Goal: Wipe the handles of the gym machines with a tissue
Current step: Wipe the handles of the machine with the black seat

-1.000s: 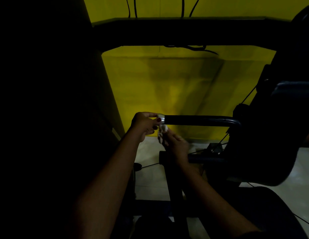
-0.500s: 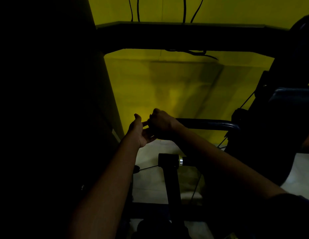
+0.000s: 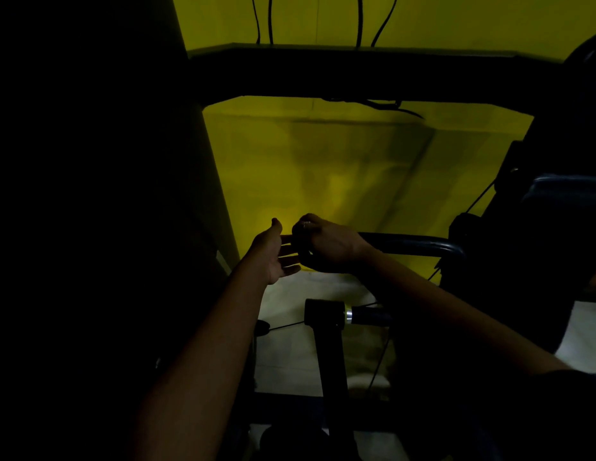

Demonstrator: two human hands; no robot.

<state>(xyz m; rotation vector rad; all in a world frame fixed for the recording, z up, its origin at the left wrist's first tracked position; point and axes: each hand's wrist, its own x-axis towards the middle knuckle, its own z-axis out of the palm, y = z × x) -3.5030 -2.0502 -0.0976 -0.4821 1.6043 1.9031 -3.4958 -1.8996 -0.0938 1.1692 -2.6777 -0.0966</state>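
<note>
The scene is very dark. A black horizontal machine handle [image 3: 409, 242] runs from the right toward the middle. My right hand [image 3: 326, 242] grips its left end from above, fingers curled round the bar. The tissue is not visible; it may be under that hand. My left hand [image 3: 278, 252] is just left of the handle's end, palm turned up and fingers straight, its fingertips touching or nearly touching my right hand.
A lower black handle with a silver ring [image 3: 348, 315] sits on an upright post [image 3: 333, 377] below my hands. A black frame bar [image 3: 356, 73] crosses overhead before a yellow wall [image 3: 323, 168]. A dark padded machine part [image 3: 556, 227] fills the right, darkness the left.
My right hand rose from under the handle's end and closed over it from above. My left hand let go of the end and opened, palm up. The white tissue dropped out of sight.
</note>
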